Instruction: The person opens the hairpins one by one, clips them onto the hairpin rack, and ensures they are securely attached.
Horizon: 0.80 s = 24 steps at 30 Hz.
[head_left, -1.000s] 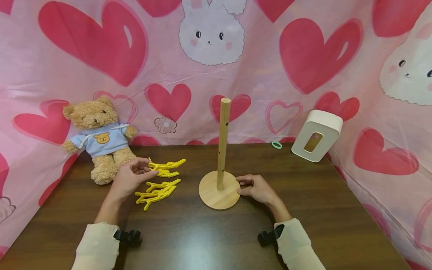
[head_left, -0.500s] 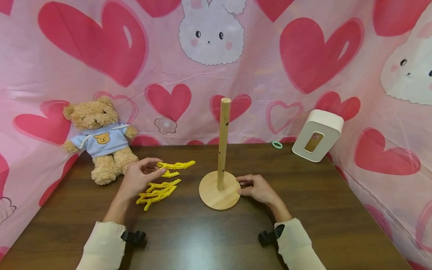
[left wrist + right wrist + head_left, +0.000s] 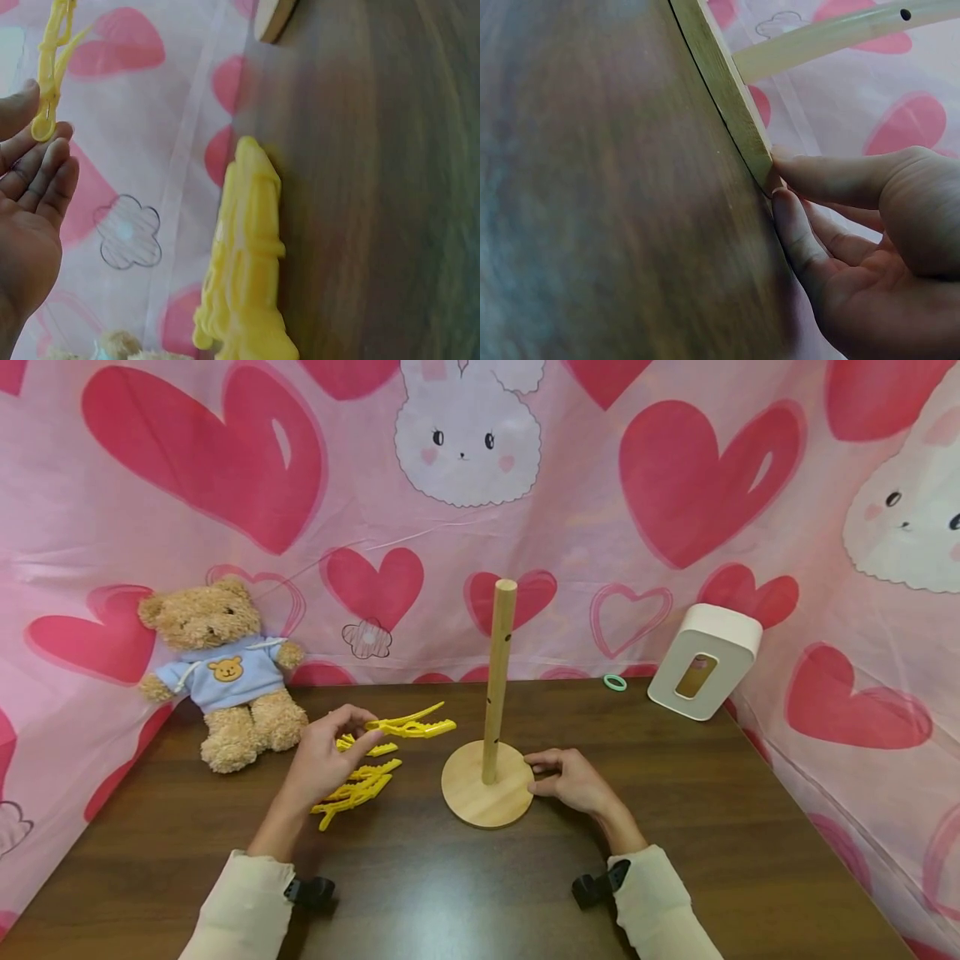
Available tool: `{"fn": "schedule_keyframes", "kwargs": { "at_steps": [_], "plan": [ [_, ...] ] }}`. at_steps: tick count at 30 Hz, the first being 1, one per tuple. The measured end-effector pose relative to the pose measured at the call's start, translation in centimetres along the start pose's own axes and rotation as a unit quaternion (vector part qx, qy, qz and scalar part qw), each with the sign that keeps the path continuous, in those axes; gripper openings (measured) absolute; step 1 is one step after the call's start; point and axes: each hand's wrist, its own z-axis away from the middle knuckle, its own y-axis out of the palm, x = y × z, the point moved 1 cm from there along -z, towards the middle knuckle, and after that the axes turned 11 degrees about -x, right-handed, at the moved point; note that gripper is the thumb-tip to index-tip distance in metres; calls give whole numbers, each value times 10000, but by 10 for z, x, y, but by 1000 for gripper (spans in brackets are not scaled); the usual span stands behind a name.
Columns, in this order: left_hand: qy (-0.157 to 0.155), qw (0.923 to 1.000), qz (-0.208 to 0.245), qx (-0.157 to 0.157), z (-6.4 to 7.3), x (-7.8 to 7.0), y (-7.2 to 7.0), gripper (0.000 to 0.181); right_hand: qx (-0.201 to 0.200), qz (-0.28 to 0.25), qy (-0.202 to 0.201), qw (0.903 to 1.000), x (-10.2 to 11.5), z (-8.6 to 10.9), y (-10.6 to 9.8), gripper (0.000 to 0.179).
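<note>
A yellow alligator hair clip [image 3: 412,728] is pinched at its tail by the thumb and fingers of my left hand [image 3: 326,758]. Its two long prongs stand spread apart, pointing right toward a wooden post [image 3: 497,685]. The post rises upright, with small dark holes along it, from a round wooden base [image 3: 480,806]. At the right rim of that base my right hand [image 3: 573,783] grips the edge between thumb and fingers, as the right wrist view shows the rim [image 3: 731,97] close up. Below my left hand lie several more yellow clips [image 3: 363,789], partly hidden by it.
A teddy bear [image 3: 232,668] in a blue top sits at the back left. Toward the back right are a small green ring [image 3: 615,682] and a white box with a slot [image 3: 705,660]. Pink heart-print cloth [image 3: 570,518] hangs behind the brown table [image 3: 450,893].
My left hand has carried the clip rightward, away from the other clips and closer to the post. The clip's prongs have spread apart. My right hand stays at the base.
</note>
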Motion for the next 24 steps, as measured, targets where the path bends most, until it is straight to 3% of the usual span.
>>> {"fn": "schedule_keyframes", "kwargs": {
  "at_steps": [6, 24],
  "plan": [
    [210, 9991, 293, -231, -1, -6, 5, 9, 11, 48, -11, 10000, 1, -1, -1, 41],
    [678, 9951, 672, -274, -8, -22, 23, 4, 64, 35, -82, 9999, 0, -2, 0, 41]
  ]
}}
